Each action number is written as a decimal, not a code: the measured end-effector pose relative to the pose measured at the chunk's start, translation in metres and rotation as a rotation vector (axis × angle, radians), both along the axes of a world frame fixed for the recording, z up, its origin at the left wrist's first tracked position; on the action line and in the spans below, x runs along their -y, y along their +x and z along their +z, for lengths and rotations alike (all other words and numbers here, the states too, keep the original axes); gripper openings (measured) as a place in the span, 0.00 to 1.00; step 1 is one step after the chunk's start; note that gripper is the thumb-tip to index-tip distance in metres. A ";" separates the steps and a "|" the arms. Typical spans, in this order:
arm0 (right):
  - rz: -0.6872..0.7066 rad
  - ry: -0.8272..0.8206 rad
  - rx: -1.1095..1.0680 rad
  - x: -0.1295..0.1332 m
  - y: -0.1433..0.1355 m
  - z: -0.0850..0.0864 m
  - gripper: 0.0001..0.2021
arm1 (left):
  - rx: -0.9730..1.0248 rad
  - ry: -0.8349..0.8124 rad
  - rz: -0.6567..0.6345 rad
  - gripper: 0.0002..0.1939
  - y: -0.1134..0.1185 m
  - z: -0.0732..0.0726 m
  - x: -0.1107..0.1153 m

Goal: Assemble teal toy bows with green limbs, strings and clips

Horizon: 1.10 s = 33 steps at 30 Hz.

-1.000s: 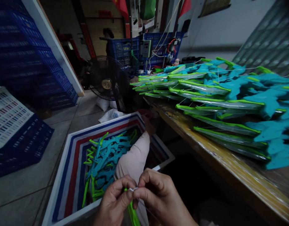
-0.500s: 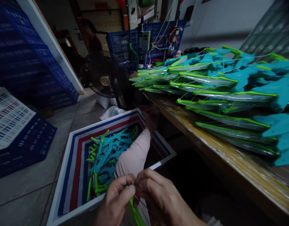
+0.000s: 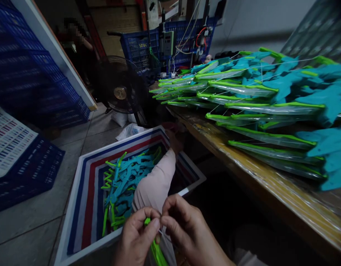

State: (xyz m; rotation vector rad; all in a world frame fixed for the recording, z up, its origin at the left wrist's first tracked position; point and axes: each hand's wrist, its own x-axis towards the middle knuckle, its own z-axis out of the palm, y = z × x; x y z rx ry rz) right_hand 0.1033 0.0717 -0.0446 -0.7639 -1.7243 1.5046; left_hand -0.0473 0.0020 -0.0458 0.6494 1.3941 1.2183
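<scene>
My left hand is closed in a pinch around the tip of a bright green plastic toy bow, whose lower part runs out of the bottom of the view. Against it, my right hand pinches a thin white string that passes between the fingers of both hands. The fingertips nearly touch, so the exact spot where string meets bow is hidden. On the table to the right lies a pile of strung toy bows, with green limbs and teal middles, their limbs partly in clear plastic.
A white-rimmed bin with striped lining holds loose teal and green parts; my leg extends over it. The wooden table edge borders the right. Blue crates stand left, a fan ahead, and a person behind it.
My right hand's fingers have shifted and opened out slightly around the string; the green tip now shows above my left fingers. The person in the background has moved left. The view has shifted slightly.
</scene>
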 end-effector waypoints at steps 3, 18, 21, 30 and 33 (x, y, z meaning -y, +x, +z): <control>-0.045 0.180 -0.019 0.000 -0.001 -0.002 0.06 | 0.027 0.012 -0.076 0.18 -0.004 0.001 0.000; -0.099 0.572 -0.008 0.010 -0.004 -0.002 0.07 | 0.272 -0.057 -0.103 0.17 -0.009 -0.001 0.003; -0.151 0.643 0.073 0.011 -0.006 -0.007 0.07 | 0.202 -0.061 -0.067 0.20 -0.009 -0.006 0.002; -0.220 0.651 0.115 0.012 0.000 -0.009 0.07 | -0.055 -0.104 -0.083 0.24 -0.008 -0.006 -0.005; -0.212 0.511 0.105 0.012 0.005 -0.002 0.08 | 0.032 -0.074 -0.111 0.21 -0.009 0.000 -0.005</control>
